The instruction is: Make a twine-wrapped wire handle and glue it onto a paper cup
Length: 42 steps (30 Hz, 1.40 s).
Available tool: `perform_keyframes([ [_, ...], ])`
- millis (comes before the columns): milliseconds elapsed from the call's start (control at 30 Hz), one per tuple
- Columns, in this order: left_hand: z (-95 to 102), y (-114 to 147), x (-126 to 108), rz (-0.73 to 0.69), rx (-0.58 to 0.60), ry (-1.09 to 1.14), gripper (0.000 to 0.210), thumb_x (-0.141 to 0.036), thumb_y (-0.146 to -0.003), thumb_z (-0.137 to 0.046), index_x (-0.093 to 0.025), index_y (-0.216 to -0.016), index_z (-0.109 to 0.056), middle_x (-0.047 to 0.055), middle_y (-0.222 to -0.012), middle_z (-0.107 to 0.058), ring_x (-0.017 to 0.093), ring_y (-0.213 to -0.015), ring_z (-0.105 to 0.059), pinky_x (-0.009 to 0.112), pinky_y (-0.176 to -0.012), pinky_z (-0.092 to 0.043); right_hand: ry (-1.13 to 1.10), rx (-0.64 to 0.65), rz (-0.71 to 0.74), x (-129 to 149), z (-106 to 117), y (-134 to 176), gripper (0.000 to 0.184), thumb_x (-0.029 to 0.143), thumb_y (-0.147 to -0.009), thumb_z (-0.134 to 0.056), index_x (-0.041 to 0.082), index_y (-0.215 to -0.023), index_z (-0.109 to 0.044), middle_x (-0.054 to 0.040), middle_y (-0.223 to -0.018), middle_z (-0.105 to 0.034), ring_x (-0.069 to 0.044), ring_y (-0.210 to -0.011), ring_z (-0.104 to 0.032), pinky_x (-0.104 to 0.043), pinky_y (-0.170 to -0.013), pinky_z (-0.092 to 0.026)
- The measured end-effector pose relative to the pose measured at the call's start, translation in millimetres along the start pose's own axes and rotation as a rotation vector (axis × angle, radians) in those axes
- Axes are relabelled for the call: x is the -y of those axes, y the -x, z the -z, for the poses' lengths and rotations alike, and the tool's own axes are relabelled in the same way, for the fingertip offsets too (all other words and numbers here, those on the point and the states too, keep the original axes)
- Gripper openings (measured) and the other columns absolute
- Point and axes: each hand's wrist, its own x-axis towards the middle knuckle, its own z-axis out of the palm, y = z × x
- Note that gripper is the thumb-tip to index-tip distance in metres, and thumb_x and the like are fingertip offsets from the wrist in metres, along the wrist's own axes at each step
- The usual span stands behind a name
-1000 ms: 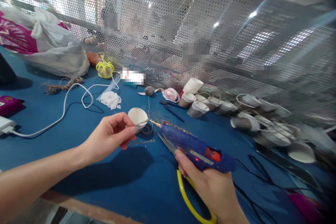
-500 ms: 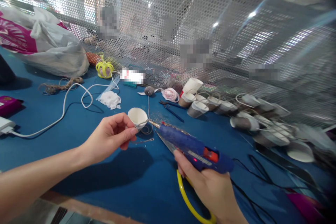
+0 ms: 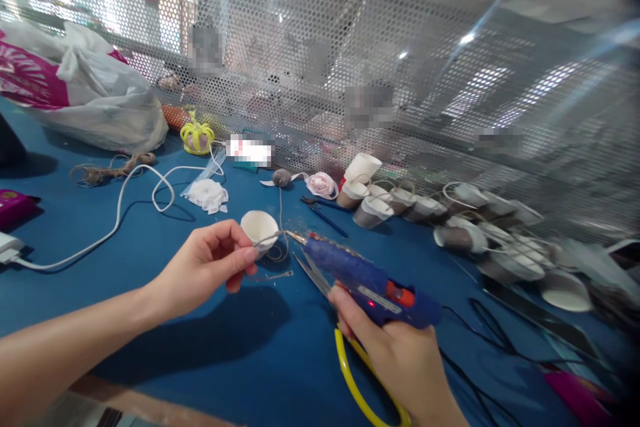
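My left hand point(image 3: 220, 257) pinches a thin grey cord point(image 3: 273, 237) between thumb and fingers. My right hand point(image 3: 393, 353) is wrapped round a blue glue gun point(image 3: 350, 263) with a red light on its side. The gun's metal nozzle points left and meets the cord's end, or nearly so. Just behind my left fingertips is a small white paper cup point(image 3: 259, 225), partly covered by them. Scissors with yellow handles point(image 3: 347, 367) show beneath the gun and my right hand; whether the hand also holds them, I cannot tell.
On the blue table, grey-and-white cups point(image 3: 373, 210) crowd the right, near blue-handled pliers point(image 3: 327, 220). A pink ribbon roll point(image 3: 321, 184) and a grey cord ball point(image 3: 281, 177) lie behind. A white cable point(image 3: 120, 203) and plastic bag point(image 3: 110, 107) occupy the left. Perforated metal screens the back.
The view has shifted slightly. My left hand still pinches the cord and my right hand still holds the glue gun, its nozzle staying close to the cord's end.
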Motion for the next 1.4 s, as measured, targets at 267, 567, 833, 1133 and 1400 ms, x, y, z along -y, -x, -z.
perform_keyframes([
  [267, 4.6, -6.6, 2.4, 0.175, 0.044, 0.313, 0.024, -0.028, -0.070, -0.066, -0.014, -0.066, -0.048, -0.002, -0.056, -0.059, 0.002, -0.037, -0.044, 0.014, -0.039, -0.034, -0.182, 0.087, -0.021, 2.4, 0.9, -5.7, 0.031, 0.039, -0.077, -0.055, 0.017, -0.056, -0.064, 0.0013, -0.039, -0.048, -0.016, -0.049, -0.058, -0.026, -0.057, -0.047],
  [567, 4.7, -5.4, 3.6, 0.213, 0.115, 0.361, 0.022, -0.026, -0.071, -0.065, -0.013, -0.066, -0.048, -0.001, -0.055, -0.060, 0.002, -0.036, -0.046, 0.012, -0.038, -0.033, -0.243, 0.126, -0.110, 6.2, 0.0, -4.9, 0.030, 0.039, -0.075, -0.056, 0.016, -0.057, -0.063, 0.0019, -0.040, -0.047, -0.012, -0.044, -0.052, -0.022, -0.048, -0.044],
  [833, 5.9, -5.5, 1.5, 0.200, 0.104, 0.335, 0.022, -0.026, -0.071, -0.065, -0.013, -0.065, -0.048, -0.001, -0.055, -0.060, 0.002, -0.036, -0.045, 0.012, -0.038, -0.033, -0.266, 0.142, -0.100, 5.6, 1.6, -5.7, 0.035, 0.041, -0.074, -0.056, 0.017, -0.050, -0.059, 0.0013, -0.038, -0.047, -0.013, -0.044, -0.053, -0.024, -0.050, -0.046],
  [1133, 9.9, -9.4, -0.9, 0.148, 0.041, 0.338, 0.021, -0.025, -0.071, -0.066, -0.014, -0.067, -0.049, -0.002, -0.057, -0.059, 0.002, -0.038, -0.044, 0.014, -0.040, -0.035, -0.481, 0.277, -0.271, -3.5, 6.3, -28.0, 0.029, 0.041, -0.069, -0.062, 0.012, -0.073, -0.061, 0.0053, -0.041, -0.044, -0.007, -0.037, -0.040, -0.022, -0.041, -0.037],
  [1400, 15.7, -20.6, -21.4, 0.049, 0.024, 0.288, 0.015, -0.020, -0.071, -0.064, -0.013, -0.067, -0.051, -0.001, -0.058, -0.060, 0.003, -0.040, -0.047, 0.013, -0.040, -0.036, -0.324, -0.034, -0.414, -68.8, 16.8, -80.8, 0.032, 0.044, -0.060, -0.066, 0.014, -0.057, -0.054, 0.0009, -0.049, -0.053, -0.007, -0.040, -0.047, -0.021, -0.039, -0.041],
])
